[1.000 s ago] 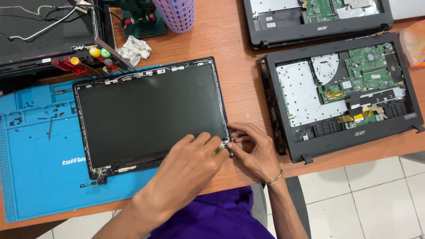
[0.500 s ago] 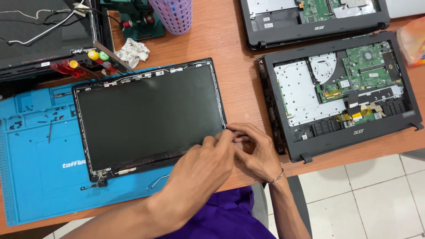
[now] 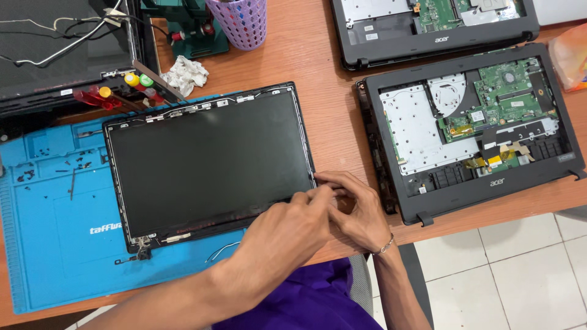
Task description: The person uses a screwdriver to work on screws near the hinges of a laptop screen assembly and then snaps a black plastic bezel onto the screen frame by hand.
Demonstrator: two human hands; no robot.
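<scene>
At screen panel (image 3: 208, 162) corner, both hands.

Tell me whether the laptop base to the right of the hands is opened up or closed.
Opened up. The laptop base has no cover: its green circuit board, silver plate and cables lie bare inside the black frame.
</scene>
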